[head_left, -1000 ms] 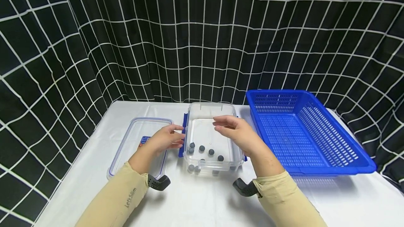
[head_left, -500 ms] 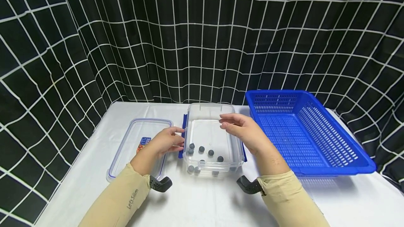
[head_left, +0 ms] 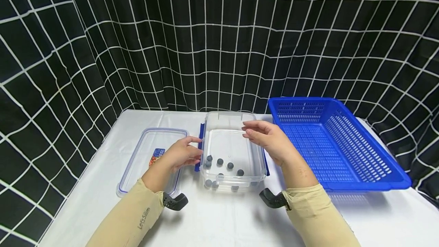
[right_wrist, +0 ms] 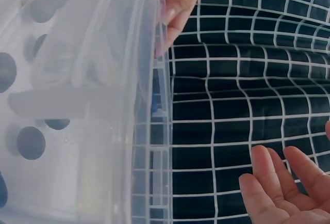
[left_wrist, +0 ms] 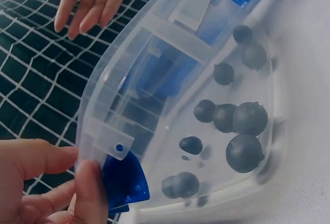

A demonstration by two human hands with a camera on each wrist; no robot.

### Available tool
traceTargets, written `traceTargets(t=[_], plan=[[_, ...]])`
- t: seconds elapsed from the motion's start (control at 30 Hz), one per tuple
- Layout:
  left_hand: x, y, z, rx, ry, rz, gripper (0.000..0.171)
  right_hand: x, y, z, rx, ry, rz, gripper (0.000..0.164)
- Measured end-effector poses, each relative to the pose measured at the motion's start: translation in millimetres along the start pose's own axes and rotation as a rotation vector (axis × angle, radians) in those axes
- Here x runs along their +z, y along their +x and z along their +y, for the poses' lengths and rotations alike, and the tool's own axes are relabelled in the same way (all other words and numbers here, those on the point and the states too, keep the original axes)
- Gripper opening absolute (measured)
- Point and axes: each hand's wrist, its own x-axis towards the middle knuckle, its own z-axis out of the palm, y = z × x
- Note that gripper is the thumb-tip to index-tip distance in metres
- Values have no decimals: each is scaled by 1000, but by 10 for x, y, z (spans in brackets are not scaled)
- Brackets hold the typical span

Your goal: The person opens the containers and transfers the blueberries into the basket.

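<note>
A clear plastic food container (head_left: 224,144) with blue side latches stands in the middle of the table. Several dark round balls (head_left: 230,166) lie inside, mostly at its near end; some carry a small tip. My left hand (head_left: 178,153) pinches the container's left rim beside the blue latch (left_wrist: 122,180), finger and thumb meeting at the edge. Over the container's right side hovers my right hand (head_left: 269,140), fingers loosely bent and nothing in them. Its palm and spread fingers (right_wrist: 263,164) show apart from the wall in the right wrist view.
A clear lid (head_left: 145,155) with a bluish rim and a printed label lies flat to the left, partly under my left forearm. On the right stands a big blue plastic basket (head_left: 363,185). A black curtain (head_left: 233,48) with white grid lines hangs behind the white-covered table.
My right hand has drawn back to the right, from over the container's middle toward its right rim. My left hand has shifted slightly at the left rim. The balls stay put.
</note>
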Motion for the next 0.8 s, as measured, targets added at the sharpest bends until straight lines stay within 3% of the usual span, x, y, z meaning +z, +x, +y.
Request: traceTargets(t=[0.3,0.57,0.8], plan=[[29,-6,-19,-14,-24,-25,44,-39,87,-34,-8,-3,2,40],[45,1,-25,-15,-30,-29,43,-87,242,-70,9,-79,-18,38],[21,-14,-4,-55,-53,-54,44,-93,425,-92,-1,-202,-119,37]])
